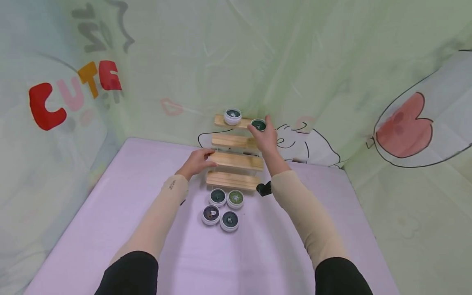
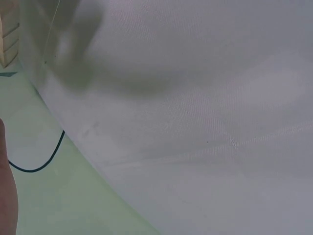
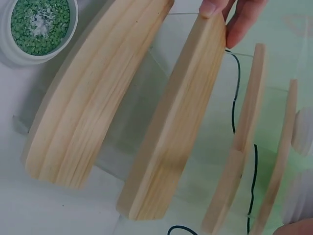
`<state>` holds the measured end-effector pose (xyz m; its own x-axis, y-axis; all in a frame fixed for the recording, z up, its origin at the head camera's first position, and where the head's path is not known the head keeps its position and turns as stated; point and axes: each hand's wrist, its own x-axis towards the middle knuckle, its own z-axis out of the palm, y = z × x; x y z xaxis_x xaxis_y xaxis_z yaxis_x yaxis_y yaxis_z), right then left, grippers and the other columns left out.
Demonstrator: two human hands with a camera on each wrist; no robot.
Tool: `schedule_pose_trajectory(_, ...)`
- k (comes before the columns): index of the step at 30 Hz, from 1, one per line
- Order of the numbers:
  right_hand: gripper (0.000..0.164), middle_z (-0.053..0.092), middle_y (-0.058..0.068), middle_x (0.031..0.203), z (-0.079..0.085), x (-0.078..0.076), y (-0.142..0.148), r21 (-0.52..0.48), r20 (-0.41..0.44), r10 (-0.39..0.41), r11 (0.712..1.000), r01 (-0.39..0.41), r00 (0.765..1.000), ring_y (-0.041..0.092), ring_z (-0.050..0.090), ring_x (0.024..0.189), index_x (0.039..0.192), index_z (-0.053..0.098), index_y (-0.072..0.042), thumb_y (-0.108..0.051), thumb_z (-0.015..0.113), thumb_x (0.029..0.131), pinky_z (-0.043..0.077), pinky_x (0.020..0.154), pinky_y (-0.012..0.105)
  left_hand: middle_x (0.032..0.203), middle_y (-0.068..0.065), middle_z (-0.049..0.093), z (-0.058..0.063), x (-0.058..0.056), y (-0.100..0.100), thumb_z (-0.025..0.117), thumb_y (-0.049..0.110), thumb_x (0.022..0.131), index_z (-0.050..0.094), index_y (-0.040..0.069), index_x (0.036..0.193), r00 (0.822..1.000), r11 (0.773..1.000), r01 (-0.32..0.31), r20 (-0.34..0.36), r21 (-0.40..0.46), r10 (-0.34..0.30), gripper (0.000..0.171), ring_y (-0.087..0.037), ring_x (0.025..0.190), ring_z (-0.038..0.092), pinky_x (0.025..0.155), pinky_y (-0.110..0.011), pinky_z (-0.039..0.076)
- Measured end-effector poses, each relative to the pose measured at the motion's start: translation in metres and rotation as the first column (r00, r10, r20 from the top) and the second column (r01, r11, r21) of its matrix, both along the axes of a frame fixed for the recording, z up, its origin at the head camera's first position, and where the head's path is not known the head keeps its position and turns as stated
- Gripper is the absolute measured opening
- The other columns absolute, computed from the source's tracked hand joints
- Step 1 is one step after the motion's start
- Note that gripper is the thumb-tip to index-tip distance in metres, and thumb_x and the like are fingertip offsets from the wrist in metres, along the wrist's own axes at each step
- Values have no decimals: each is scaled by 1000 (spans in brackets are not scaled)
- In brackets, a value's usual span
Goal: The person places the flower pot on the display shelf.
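Observation:
In the head view a tiered wooden display stand [image 1: 236, 161] has several slats stepping upward. My right hand [image 1: 266, 137] holds a small white jar with dark green contents [image 1: 258, 125] between thumb and fingers, at the top slat's right end. Whether the jar's base touches the slat cannot be told. Left of it on that slat sits another white jar [image 1: 232, 116]. My left hand [image 1: 197, 162] grips the left end of the second slat from the bottom; in the right wrist view its fingers [image 3: 242, 22] wrap that slat's end [image 3: 171, 122].
Several open-topped white jars, one with green granules [image 1: 235, 198], one darker [image 1: 211, 214], stand in front of the stand. A lilac cloth [image 1: 287, 246] covers the table. Behind the stand hangs a pale green printed sheet [image 1: 206, 53].

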<state>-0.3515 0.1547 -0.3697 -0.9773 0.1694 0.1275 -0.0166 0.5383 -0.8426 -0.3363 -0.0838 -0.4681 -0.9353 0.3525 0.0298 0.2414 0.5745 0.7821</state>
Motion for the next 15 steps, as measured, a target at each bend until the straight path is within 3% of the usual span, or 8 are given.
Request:
schedule_pose_trajectory(9, 84, 21, 12, 161, -5, -10, 2, 26, 1, -30, 999, 30, 1000, 26, 20, 147, 158, 13, -9, -37, 62, 96, 20, 121, 35, 142, -19, 51, -6, -5, 6, 76, 19, 87, 50, -3, 139, 1000, 1000, 0, 2, 1, 0, 62, -32, 129, 50, 109, -36, 42)
schedule_pose_trajectory(15, 85, 18, 13, 161, -1, -14, 5, 43, 32, -34, 999, 32, 999, 28, 17, 148, 158, 9, -9, -40, 59, 97, 17, 122, 36, 142, -19, 50, -2, 0, 9, 75, 19, 88, 50, -2, 140, 1000, 1000, -6, 12, -19, 6, 62, -32, 129, 49, 110, -36, 42)
